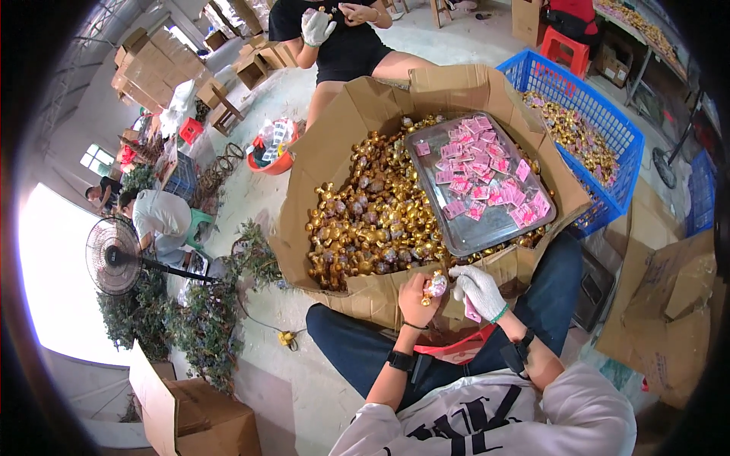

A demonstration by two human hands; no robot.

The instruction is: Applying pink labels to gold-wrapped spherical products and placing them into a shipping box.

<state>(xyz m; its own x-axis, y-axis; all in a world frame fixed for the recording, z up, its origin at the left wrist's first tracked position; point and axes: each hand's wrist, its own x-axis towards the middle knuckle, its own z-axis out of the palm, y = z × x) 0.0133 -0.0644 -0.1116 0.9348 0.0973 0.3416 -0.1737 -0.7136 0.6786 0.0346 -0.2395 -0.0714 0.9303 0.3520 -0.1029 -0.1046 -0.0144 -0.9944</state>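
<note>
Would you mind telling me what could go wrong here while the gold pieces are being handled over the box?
The metal tray of pink packets rests tilted on the heap of gold pieces, so it may slide or spill. The small piece in the left hand is held at the cardboard box edge, beside the gloved right hand; it might drop outside the box.

Gold ball [435, 286] — both hands' grip
</note>
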